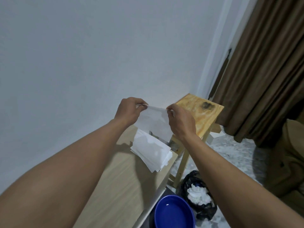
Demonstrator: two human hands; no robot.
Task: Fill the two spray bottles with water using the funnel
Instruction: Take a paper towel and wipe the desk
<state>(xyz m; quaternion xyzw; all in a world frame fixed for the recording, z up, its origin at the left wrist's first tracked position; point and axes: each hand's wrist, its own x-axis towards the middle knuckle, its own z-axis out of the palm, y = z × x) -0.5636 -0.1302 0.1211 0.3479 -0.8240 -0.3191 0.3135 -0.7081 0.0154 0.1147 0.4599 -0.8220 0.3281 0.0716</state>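
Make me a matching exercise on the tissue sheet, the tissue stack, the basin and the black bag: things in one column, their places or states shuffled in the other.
1. tissue sheet
2. tissue stack
3. basin
4. black bag

A. holds crumpled tissue
B. pinched at its top corners by the left hand and the right hand
C. lying at the edge of the table
D. blue, down below the table's edge

Pairs: 1-B, 2-C, 3-D, 4-A

Left hand [127, 111] and right hand [179, 120] forward, both in pinch grip
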